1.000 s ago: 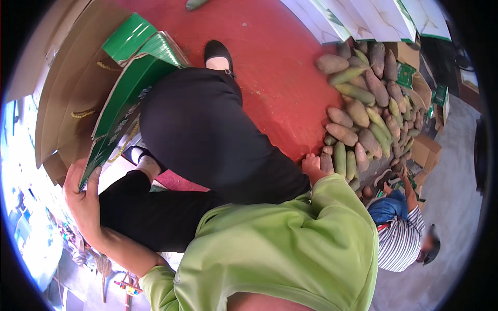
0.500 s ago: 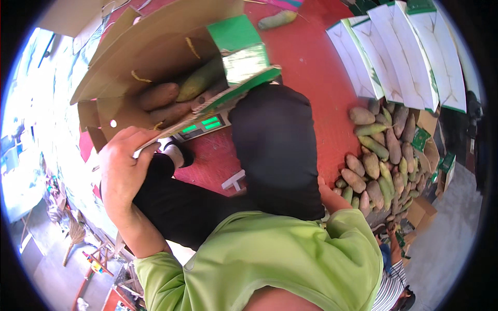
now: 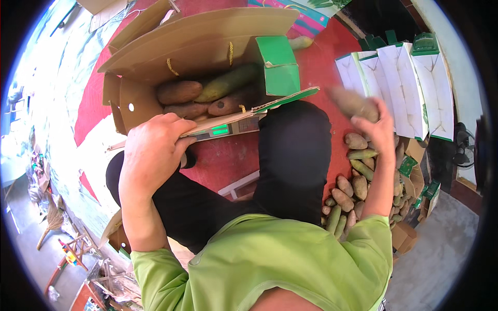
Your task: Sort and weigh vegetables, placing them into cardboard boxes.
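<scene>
My left hand [image 3: 150,150] grips the near flap of an open cardboard box [image 3: 197,46] that sits on a small scale with a green display [image 3: 220,130]. Inside the box lie several brown and green sweet potatoes [image 3: 207,96]. My right hand [image 3: 376,129] is raised to the right of the box and holds a brown sweet potato [image 3: 353,103]. Below that hand a pile of sweet potatoes [image 3: 355,181] lies on the red floor mat [image 3: 321,57]. My black-trousered knees [image 3: 293,155] are between the two hands.
A row of folded white and green cartons [image 3: 410,83] stands at the right. More cartons [image 3: 415,207] lie past the pile. A fan [image 3: 461,145] is at the far right edge. Small stools and a broom [image 3: 57,228] are at the lower left.
The view swung so the box now sits in front of me. My right hand came up from the pile holding a sweet potato. My left hand kept hold of the box flap.
</scene>
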### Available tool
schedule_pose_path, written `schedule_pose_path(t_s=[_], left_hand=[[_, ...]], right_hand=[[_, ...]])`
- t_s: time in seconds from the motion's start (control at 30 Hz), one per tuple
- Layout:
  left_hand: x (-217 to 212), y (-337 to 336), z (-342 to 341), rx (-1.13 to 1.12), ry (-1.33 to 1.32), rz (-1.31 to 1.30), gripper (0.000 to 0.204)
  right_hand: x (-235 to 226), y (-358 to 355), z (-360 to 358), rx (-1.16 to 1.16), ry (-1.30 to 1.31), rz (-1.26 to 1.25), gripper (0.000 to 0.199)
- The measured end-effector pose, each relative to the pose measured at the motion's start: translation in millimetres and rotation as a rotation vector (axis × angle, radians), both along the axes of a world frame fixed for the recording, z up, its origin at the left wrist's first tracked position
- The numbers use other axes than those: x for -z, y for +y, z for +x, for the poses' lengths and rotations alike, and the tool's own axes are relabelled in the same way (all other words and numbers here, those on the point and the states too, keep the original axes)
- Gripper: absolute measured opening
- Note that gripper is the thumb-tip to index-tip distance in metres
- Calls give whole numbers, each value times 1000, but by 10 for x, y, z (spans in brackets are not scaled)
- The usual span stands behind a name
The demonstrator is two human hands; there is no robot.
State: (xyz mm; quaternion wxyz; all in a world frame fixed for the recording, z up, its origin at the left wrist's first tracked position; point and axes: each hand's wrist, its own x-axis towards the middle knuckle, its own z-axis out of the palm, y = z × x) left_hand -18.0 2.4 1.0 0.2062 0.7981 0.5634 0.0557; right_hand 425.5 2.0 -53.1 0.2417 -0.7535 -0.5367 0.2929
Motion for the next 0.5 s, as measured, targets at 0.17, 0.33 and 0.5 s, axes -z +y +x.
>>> schedule_pose_path(t_s=[0.17, 0.33, 0.5], left_hand=[[-9, 6, -10, -2, 4, -14, 18], [30, 21, -54, 7, -35, 28, 17], [70, 45, -91, 17, -118, 91, 19]], right_hand=[[-725, 566, -684, -294, 48, 329, 64], [-897, 980, -1574, -610, -35, 441, 52], [-509, 1212, -2194, -934, -162, 503, 60]])
